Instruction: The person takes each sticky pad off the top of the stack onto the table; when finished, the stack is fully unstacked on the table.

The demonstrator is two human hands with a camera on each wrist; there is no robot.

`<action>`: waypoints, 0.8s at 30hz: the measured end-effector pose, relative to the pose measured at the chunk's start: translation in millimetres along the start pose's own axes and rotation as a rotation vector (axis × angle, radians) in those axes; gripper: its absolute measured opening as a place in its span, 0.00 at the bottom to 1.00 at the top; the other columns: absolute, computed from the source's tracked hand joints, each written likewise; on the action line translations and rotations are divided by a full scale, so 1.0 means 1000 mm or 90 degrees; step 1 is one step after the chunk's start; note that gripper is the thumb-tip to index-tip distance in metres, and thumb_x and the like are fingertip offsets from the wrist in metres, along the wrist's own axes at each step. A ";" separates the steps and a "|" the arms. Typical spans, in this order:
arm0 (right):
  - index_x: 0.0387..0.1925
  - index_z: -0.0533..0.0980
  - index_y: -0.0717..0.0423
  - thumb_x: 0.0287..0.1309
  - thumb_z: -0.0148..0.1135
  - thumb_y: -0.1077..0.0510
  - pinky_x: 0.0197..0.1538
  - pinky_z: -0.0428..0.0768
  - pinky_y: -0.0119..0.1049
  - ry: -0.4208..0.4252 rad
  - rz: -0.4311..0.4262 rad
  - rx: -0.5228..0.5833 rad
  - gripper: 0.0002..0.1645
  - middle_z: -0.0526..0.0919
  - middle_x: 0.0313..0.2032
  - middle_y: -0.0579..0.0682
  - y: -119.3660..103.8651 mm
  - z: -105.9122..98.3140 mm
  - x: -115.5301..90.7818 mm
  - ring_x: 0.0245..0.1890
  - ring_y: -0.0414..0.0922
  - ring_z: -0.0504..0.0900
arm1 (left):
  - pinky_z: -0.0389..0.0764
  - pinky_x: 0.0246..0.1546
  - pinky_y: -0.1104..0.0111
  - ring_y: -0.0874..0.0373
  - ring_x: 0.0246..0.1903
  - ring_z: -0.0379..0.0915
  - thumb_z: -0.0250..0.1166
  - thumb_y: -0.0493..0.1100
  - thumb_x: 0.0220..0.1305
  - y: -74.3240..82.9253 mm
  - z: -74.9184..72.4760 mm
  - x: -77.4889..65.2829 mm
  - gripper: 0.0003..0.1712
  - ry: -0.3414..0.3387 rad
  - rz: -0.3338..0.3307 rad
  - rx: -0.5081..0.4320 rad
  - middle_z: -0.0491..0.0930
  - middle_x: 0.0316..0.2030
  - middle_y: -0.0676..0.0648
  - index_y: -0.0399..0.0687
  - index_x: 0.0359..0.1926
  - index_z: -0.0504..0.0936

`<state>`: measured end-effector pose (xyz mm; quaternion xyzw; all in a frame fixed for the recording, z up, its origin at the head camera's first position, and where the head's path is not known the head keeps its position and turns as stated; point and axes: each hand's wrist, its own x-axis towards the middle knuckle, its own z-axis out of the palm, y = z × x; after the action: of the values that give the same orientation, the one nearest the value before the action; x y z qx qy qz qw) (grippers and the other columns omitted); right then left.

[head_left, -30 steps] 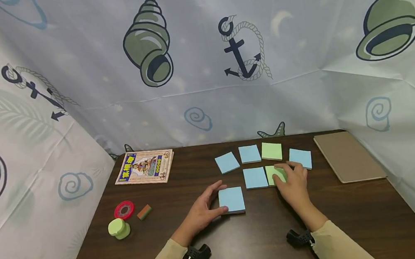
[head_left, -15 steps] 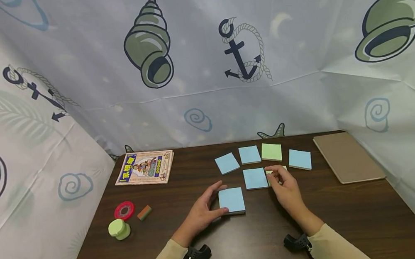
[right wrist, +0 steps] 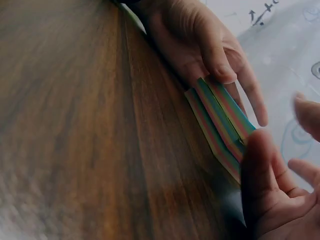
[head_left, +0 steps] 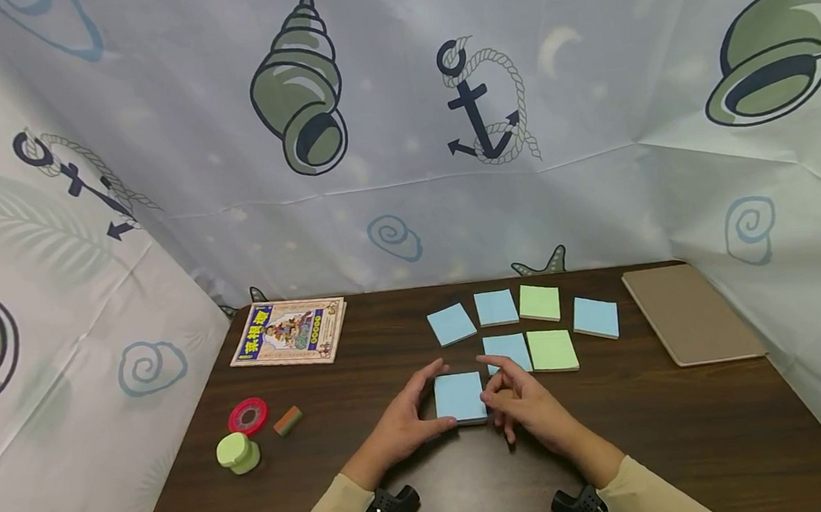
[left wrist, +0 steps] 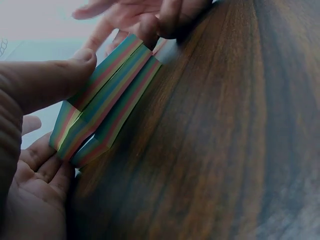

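In the head view, a squared-up stack of sticky note pads (head_left: 459, 397), blue on top, lies on the table between the hands. My left hand (head_left: 406, 423) holds it by the left side, thumb at the near corner and fingers toward the far one. Beside its right edge is my right hand (head_left: 529, 411), index finger stretched out, other fingers loosely bent; the thumb is at or very near the edge. Striped pad edges (left wrist: 107, 95) show in the left wrist view, with a gap between layers. A blue pad (head_left: 506, 351), partly covered by the right hand, adjoins a green pad (head_left: 553, 350).
Farther back lie blue pads (head_left: 452, 324) and another green pad (head_left: 539, 302). A tan board (head_left: 691, 314) is at the right, booklets (head_left: 289, 333) at the back left. A red ring (head_left: 248, 416), a small eraser-like block (head_left: 289, 420) and a green lidded container (head_left: 237, 453) sit left.
My right hand has left the front green pad and come left and nearer, to the right edge of the stack. My left hand has stayed on the stack.
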<state>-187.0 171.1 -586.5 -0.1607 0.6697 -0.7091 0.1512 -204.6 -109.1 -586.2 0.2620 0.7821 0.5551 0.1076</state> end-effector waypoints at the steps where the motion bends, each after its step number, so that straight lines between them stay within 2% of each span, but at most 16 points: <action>1: 0.85 0.56 0.50 0.78 0.66 0.56 0.21 0.86 0.41 -0.009 0.007 -0.020 0.44 0.76 0.45 0.57 0.000 0.001 0.000 0.28 0.42 0.80 | 0.58 0.78 0.80 0.46 0.84 0.58 0.81 0.43 0.66 0.000 0.000 0.000 0.56 -0.001 -0.003 0.005 0.69 0.80 0.43 0.48 0.86 0.58; 5: 0.87 0.54 0.45 0.73 0.72 0.55 0.23 0.87 0.49 -0.024 0.018 -0.122 0.52 0.76 0.46 0.59 0.002 0.003 0.001 0.23 0.45 0.80 | 0.58 0.78 0.79 0.53 0.84 0.57 0.80 0.44 0.66 0.000 0.000 -0.001 0.56 -0.005 -0.024 0.016 0.69 0.81 0.48 0.52 0.87 0.57; 9: 0.87 0.55 0.45 0.71 0.75 0.54 0.25 0.88 0.50 -0.030 0.021 -0.194 0.53 0.76 0.45 0.59 0.002 0.005 0.002 0.19 0.46 0.82 | 0.59 0.81 0.73 0.58 0.84 0.57 0.81 0.45 0.65 -0.001 0.000 -0.002 0.56 -0.004 -0.040 0.024 0.69 0.80 0.54 0.58 0.86 0.58; 16: 0.85 0.59 0.51 0.70 0.75 0.54 0.25 0.87 0.48 -0.031 0.042 -0.209 0.51 0.77 0.46 0.60 0.002 0.006 0.003 0.21 0.48 0.83 | 0.66 0.79 0.56 0.55 0.81 0.62 0.83 0.48 0.63 -0.003 0.001 -0.003 0.59 -0.010 -0.022 0.107 0.67 0.81 0.55 0.57 0.87 0.57; 18: 0.84 0.60 0.51 0.70 0.75 0.55 0.25 0.88 0.49 -0.032 0.043 -0.208 0.50 0.77 0.47 0.62 0.001 0.006 0.002 0.22 0.48 0.83 | 0.68 0.78 0.55 0.56 0.80 0.62 0.83 0.49 0.63 -0.002 0.002 -0.004 0.60 -0.016 -0.017 0.130 0.65 0.81 0.55 0.57 0.87 0.57; 24: 0.83 0.61 0.51 0.69 0.76 0.56 0.24 0.88 0.49 -0.029 0.028 -0.195 0.48 0.75 0.50 0.65 0.001 0.005 0.003 0.22 0.46 0.82 | 0.69 0.77 0.53 0.56 0.78 0.62 0.82 0.46 0.64 -0.001 0.003 -0.003 0.59 -0.011 -0.008 0.148 0.62 0.81 0.53 0.57 0.87 0.56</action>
<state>-187.7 165.3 -587.0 -0.1829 0.7700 -0.5911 0.1556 -201.1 -108.1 -589.1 0.2728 0.8419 0.4575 0.0867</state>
